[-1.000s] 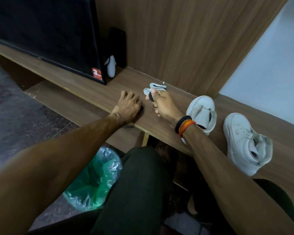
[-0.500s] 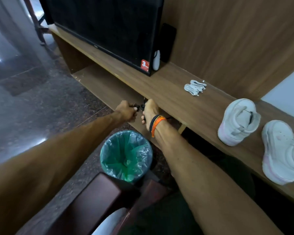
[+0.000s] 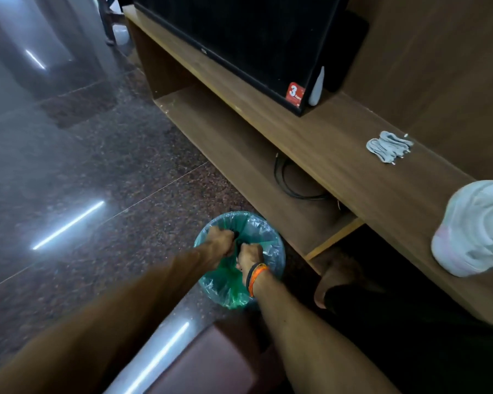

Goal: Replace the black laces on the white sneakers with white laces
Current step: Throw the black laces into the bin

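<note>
From the head view, both hands were down over the mouth of a green-lined bin (image 3: 271, 245) on the floor. The left hand (image 3: 221, 241) and the right hand (image 3: 249, 255) were each curled into a fist on something dark, likely the black laces (image 3: 235, 234), though blur hid them. Up and right of the hands, the white laces (image 3: 389, 146) lay bundled on the desk (image 3: 339, 155), with a white sneaker (image 3: 473, 228) further right.
</note>
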